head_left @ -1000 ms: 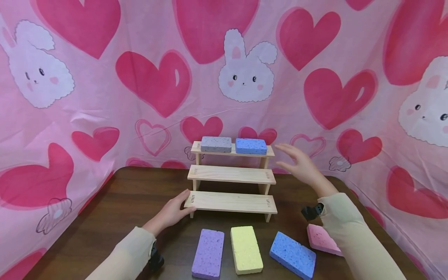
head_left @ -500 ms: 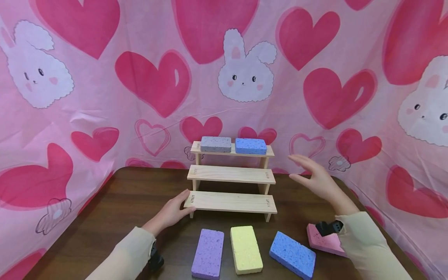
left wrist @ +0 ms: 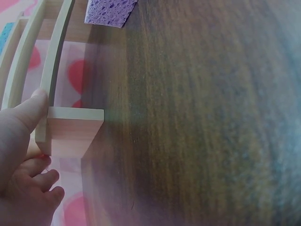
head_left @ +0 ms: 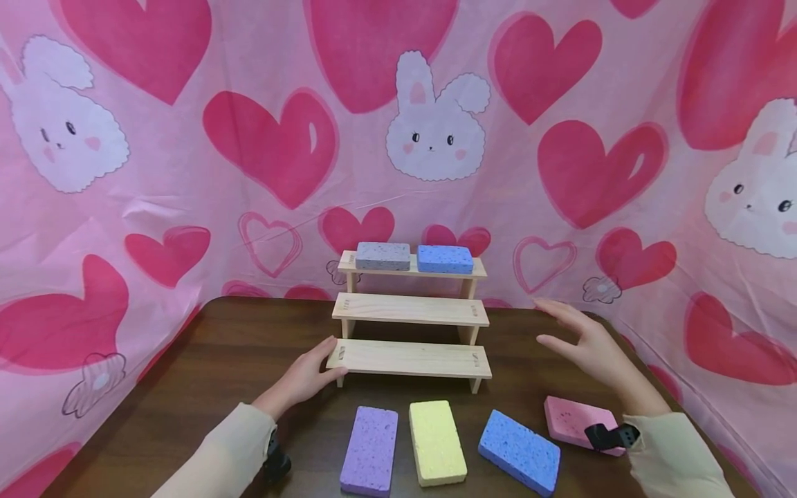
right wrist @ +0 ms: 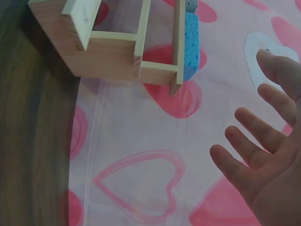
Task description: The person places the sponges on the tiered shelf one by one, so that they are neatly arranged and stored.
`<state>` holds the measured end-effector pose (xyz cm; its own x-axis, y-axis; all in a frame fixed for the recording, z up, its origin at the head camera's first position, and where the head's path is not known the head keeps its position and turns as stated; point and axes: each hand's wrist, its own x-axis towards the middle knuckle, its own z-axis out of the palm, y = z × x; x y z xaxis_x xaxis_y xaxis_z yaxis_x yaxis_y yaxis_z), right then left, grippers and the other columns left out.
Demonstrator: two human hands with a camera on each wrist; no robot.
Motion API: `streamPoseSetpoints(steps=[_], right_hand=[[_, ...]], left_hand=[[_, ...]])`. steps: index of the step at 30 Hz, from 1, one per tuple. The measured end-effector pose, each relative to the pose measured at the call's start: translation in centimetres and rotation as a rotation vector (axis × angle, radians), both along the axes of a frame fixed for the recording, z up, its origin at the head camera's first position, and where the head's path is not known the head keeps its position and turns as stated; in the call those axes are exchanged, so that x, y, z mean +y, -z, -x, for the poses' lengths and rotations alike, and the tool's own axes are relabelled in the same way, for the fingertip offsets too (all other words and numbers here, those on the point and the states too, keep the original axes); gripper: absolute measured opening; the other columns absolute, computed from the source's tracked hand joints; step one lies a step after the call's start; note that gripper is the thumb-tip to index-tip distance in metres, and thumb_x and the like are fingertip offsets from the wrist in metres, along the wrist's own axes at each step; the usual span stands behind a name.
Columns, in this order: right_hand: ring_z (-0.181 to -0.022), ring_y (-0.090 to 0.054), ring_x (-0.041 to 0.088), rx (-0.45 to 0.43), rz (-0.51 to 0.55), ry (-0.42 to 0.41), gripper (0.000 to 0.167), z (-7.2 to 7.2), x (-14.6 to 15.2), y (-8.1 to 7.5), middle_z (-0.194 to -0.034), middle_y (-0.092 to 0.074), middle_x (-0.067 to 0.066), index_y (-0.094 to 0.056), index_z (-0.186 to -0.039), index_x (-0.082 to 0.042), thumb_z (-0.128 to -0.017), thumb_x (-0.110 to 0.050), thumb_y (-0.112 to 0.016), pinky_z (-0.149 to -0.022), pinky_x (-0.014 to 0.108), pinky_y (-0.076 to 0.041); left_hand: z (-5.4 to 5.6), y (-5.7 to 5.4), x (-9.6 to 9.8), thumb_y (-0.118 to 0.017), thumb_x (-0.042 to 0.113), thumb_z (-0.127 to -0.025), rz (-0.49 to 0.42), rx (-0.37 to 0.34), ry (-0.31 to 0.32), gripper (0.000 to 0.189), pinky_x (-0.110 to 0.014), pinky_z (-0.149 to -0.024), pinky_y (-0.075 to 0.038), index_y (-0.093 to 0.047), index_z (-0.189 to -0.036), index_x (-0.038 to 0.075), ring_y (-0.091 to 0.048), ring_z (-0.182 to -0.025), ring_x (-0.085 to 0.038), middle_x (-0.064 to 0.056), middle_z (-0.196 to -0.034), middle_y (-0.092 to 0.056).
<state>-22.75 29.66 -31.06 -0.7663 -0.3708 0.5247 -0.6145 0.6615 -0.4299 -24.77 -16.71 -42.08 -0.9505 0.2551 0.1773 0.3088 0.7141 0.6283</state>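
Note:
A three-tier wooden stand (head_left: 411, 358) occupies the middle of the table. My left hand (head_left: 303, 375) grips the left end of its lowest step, thumb on the front side and fingers curled behind, as the left wrist view shows. On the top step sit a grey sponge (head_left: 382, 256) and a blue sponge (head_left: 445, 259), side by side. To the right of the stand my right hand (head_left: 588, 344) hovers with spread fingers, holding nothing. Below that hand lies a pink sponge (head_left: 575, 420), partly covered by the black wrist camera.
In front of the stand lie a purple sponge (head_left: 369, 451), a yellow sponge (head_left: 437, 443) and a second blue sponge (head_left: 519, 452) on the dark wood table (head_left: 249, 346). A pink cloth (head_left: 367, 187) with hearts and rabbits hangs behind and along both sides.
My right hand has drawn away from the top step, moving right and toward me, and more of the pink sponge shows. The left hand keeps its hold on the stand.

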Motion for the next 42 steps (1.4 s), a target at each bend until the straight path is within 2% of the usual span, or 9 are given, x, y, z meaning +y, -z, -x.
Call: streamPoseSetpoints(steps=[8,19,23,27,30,34,36,38,42], right_hand=[[-0.114,-0.037,-0.009,-0.027,-0.001,-0.001,0.055,-1.2,1.5,1.4,-0.126,-0.052,0.015,-0.053,-0.130,-0.007,-0.078,-0.009,-0.073,-0.087,0.004,-0.030],[-0.109,-0.037,-0.012,-0.168,-0.068,0.058,0.052,-3.0,3.8,4.0,-0.125,-0.053,0.010,-0.053,-0.129,-0.015,-0.081,-0.021,-0.072,-0.083,0.016,-0.041],[-0.111,-0.039,-0.005,-0.233,-0.086,0.091,0.051,-3.3,4.6,4.8,-0.126,-0.053,0.010,-0.054,-0.129,-0.017,-0.081,-0.026,-0.071,-0.086,0.038,-0.046],[-0.111,-0.041,0.000,-0.298,-0.068,0.086,0.050,-3.5,5.6,5.8,-0.126,-0.053,0.014,-0.055,-0.128,-0.015,-0.082,-0.027,-0.070,-0.083,0.061,-0.041],[-0.109,-0.040,-0.006,-0.281,-0.077,0.078,0.048,-3.5,6.4,7.0,-0.122,-0.055,0.010,-0.058,-0.125,-0.015,-0.080,-0.025,-0.072,-0.084,0.047,-0.045],[-0.106,-0.038,-0.013,-0.262,-0.072,0.055,0.045,-3.6,7.2,8.4,-0.119,-0.055,0.003,-0.060,-0.122,-0.014,-0.079,-0.020,-0.073,-0.078,0.025,-0.046],[-0.105,-0.037,-0.013,-0.268,-0.056,0.036,0.046,-3.6,7.4,9.0,-0.119,-0.055,0.002,-0.061,-0.121,-0.012,-0.077,-0.017,-0.074,-0.077,0.024,-0.046],[-0.105,-0.035,-0.014,-0.281,-0.048,0.015,0.046,-3.7,7.5,9.4,-0.119,-0.055,0.003,-0.061,-0.120,-0.011,-0.076,-0.016,-0.075,-0.079,0.030,-0.046],[-0.106,-0.035,-0.010,-0.319,-0.086,-0.022,0.046,-3.8,7.6,10.0,-0.121,-0.052,0.017,-0.062,-0.119,-0.010,-0.075,-0.017,-0.075,-0.080,0.056,-0.040]], left_hand=[[-0.1,-0.1,0.0,-0.069,0.027,-0.083,-0.002,-0.005,0.002,0.073,-0.047,-0.102,-0.029,-0.034,-0.138,-0.006,-0.032,-0.129,-0.035,-0.022,-0.142,-0.033],[-0.2,-0.1,0.0,-0.069,0.026,-0.083,0.001,0.002,0.001,0.072,-0.046,-0.102,-0.029,-0.035,-0.137,-0.007,-0.032,-0.129,-0.035,-0.023,-0.142,-0.033],[-0.2,0.0,-0.1,-0.069,0.026,-0.083,-0.001,0.001,0.000,0.072,-0.046,-0.102,-0.029,-0.035,-0.138,-0.007,-0.032,-0.129,-0.035,-0.023,-0.142,-0.033],[-0.1,0.0,-0.1,-0.069,0.026,-0.083,-0.003,-0.003,0.001,0.072,-0.046,-0.102,-0.029,-0.035,-0.137,-0.007,-0.032,-0.129,-0.035,-0.023,-0.142,-0.033],[-0.1,0.1,0.0,-0.069,0.026,-0.083,-0.006,-0.010,-0.002,0.072,-0.046,-0.102,-0.029,-0.035,-0.137,-0.007,-0.032,-0.129,-0.035,-0.022,-0.142,-0.033],[-0.1,0.1,-0.1,-0.069,0.027,-0.083,-0.003,-0.005,0.000,0.073,-0.047,-0.102,-0.029,-0.035,-0.137,-0.007,-0.032,-0.129,-0.035,-0.023,-0.142,-0.033],[0.0,0.1,-0.1,-0.069,0.027,-0.083,-0.005,-0.006,0.001,0.073,-0.047,-0.102,-0.029,-0.035,-0.137,-0.007,-0.032,-0.129,-0.035,-0.023,-0.142,-0.033],[0.0,0.1,-0.1,-0.069,0.028,-0.083,-0.005,-0.006,0.000,0.073,-0.047,-0.102,-0.029,-0.035,-0.137,-0.007,-0.032,-0.129,-0.035,-0.022,-0.142,-0.033],[0.0,0.1,-0.1,-0.069,0.028,-0.083,-0.008,-0.006,-0.002,0.073,-0.047,-0.102,-0.030,-0.035,-0.138,-0.006,-0.032,-0.129,-0.035,-0.022,-0.142,-0.033]])
